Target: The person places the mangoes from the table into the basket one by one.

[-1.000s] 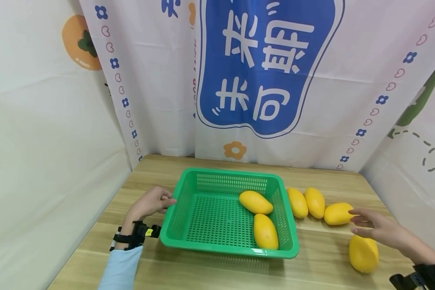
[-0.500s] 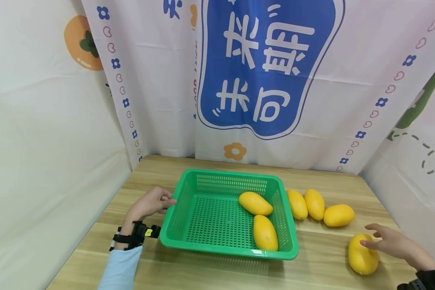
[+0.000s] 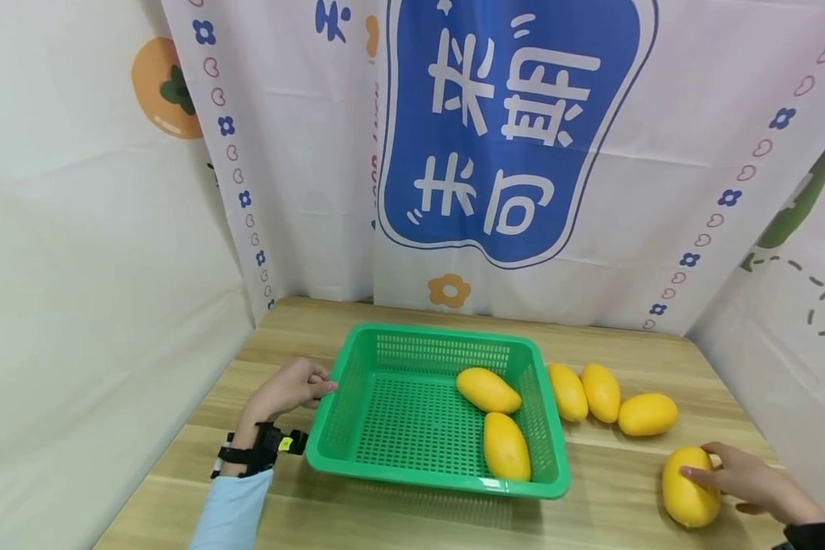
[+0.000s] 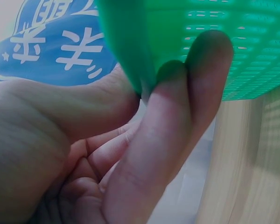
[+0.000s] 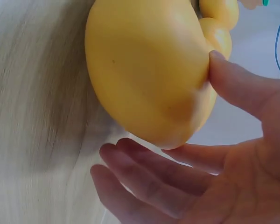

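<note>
My left hand [image 3: 292, 388] pinches the left rim of a green plastic basket [image 3: 440, 480]. In the left wrist view the thumb presses one side of the rim, with fingertips [image 4: 206, 56] against the basket's outer wall. At the right, my right hand [image 3: 748, 477] holds a yellow mango [image 3: 687, 500] on the table. Its thumb [image 5: 228, 77] rests on one side of the mango and the forefinger reaches behind it; the other fingers stay beside it, off its skin. Two mangoes, one farther back [image 3: 488, 390] and one nearer [image 3: 506, 449], lie in the basket's right side.
Right of the basket, three more mangoes lie in a row: one by the basket wall [image 3: 569, 393], a middle one [image 3: 601, 393] and one farther right [image 3: 648, 415]. A printed cloth [image 3: 316, 252] hangs behind the wooden table [image 3: 612, 489].
My right hand has come down and nearer from beside the rightmost mango of the row, and its thumb and forefinger have taken hold of the front right mango. The left hand keeps its place.
</note>
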Motion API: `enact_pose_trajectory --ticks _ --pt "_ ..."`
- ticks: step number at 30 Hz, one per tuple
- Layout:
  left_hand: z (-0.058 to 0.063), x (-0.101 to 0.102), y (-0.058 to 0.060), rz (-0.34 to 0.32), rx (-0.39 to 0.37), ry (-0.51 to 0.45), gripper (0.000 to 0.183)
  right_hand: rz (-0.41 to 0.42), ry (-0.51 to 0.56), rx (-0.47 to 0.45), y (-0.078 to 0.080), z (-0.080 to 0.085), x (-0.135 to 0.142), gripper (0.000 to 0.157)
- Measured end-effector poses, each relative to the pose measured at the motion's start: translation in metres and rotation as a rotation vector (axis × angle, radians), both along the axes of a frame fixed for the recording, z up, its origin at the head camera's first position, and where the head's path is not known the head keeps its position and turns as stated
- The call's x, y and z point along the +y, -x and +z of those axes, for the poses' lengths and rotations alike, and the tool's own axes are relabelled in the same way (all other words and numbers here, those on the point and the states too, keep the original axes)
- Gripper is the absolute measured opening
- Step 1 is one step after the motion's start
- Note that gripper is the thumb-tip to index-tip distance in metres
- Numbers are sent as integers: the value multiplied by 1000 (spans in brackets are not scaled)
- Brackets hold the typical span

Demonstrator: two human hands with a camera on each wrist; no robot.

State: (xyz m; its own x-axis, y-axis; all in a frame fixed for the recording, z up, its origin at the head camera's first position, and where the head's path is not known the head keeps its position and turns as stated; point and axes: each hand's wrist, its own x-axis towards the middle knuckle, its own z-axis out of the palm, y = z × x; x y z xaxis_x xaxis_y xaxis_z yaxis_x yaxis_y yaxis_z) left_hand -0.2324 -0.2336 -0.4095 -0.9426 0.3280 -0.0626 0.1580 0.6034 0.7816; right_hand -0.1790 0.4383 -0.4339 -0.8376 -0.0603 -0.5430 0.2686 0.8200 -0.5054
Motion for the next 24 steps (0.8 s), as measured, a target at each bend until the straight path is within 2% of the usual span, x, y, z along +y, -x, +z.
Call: enact_pose_trajectory --ticks 4,7,14,24 --pt "1 2 0 1 2 2 35 -50 18 -18 2 -3 -4 105" --pt "1 2 0 -7 9 2 37 -74 35 -22 3 -6 -9 105" --pt "-1 2 -1 2 6 1 40 -51 69 10 7 -9 -23 101" --pt "2 4 -6 -1 12 -26 41 -70 92 20 5 -11 -34 96"
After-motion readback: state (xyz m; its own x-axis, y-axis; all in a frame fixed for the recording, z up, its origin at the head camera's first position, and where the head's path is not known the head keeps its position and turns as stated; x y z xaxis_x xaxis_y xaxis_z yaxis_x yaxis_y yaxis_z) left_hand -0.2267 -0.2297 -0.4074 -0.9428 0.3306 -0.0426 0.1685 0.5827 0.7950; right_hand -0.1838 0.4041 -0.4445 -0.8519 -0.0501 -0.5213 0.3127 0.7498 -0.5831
